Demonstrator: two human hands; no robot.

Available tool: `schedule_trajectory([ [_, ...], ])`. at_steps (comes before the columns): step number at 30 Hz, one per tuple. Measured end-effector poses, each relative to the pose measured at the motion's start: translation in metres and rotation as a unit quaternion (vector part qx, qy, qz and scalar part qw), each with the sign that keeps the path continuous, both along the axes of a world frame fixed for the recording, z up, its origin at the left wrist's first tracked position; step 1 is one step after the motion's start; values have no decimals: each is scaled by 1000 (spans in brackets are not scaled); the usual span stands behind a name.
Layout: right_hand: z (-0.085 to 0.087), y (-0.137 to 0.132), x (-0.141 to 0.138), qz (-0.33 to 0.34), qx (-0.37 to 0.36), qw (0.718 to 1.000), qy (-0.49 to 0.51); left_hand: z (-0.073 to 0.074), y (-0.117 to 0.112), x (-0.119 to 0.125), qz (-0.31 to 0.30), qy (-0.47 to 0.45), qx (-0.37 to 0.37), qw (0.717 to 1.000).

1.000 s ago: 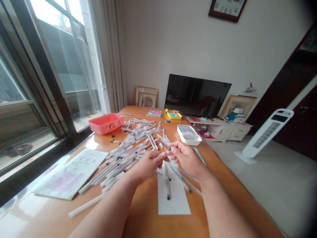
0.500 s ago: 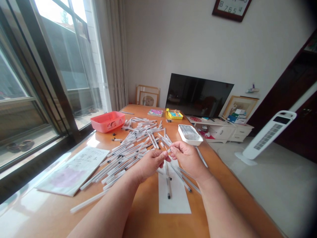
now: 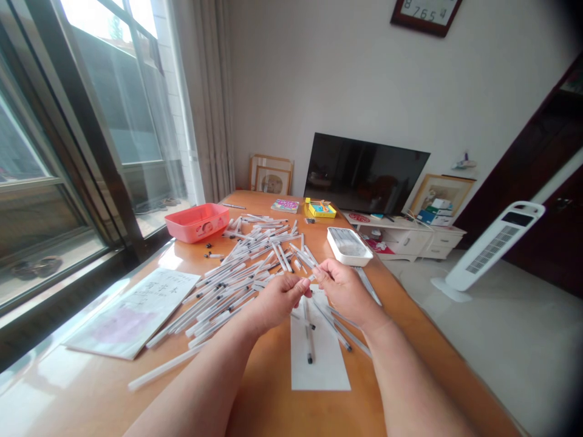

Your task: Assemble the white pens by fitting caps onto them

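Observation:
Over a strip of white paper (image 3: pixel 319 373), my left hand (image 3: pixel 285 295) and my right hand (image 3: pixel 344 288) are pinched close together. A slim pale pen part (image 3: pixel 311 278) shows between their fingertips; the fingers cover most of it. Below them, a clear pen with a black end (image 3: pixel 309 349) lies on the paper. More pens (image 3: pixel 336 331) lie slantwise under my right hand, across the paper's edge. To the left of my hands spreads a large loose pile of clear and white pen pieces (image 3: pixel 228 282), some with black ends.
A white tray (image 3: pixel 367 261) holding slim pieces stands beyond my right hand. The pink bin (image 3: pixel 182 227) is at the back left, near small black caps (image 3: pixel 208 246). A booklet (image 3: pixel 132 315) lies left. Farther back are a colourful book (image 3: pixel 285 206) and yellow box (image 3: pixel 322 211).
My right hand has shifted slightly and its fingertips are a little farther from my left. The pens on the table look unmoved.

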State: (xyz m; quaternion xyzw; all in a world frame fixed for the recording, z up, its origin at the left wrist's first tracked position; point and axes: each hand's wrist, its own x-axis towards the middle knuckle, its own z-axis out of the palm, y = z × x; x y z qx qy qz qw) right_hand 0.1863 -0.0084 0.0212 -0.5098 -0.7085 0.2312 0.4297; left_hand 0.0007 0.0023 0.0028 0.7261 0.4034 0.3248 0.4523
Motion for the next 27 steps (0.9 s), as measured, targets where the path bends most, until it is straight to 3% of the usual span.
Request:
schedule_trajectory([
  [6,2,0,-1,-34,59,995,-77,-4,1,2,-15,5,36,999],
  [15,0,2,-2,22,-38,990,133,-1,0,0,2,-96,-83,992],
  [21,-2,2,-5,44,-68,983,163,-2,-1,1,-37,-166,-121,978],
  [27,0,2,-3,12,-56,984,167,0,-3,2,-41,-210,-145,966],
])
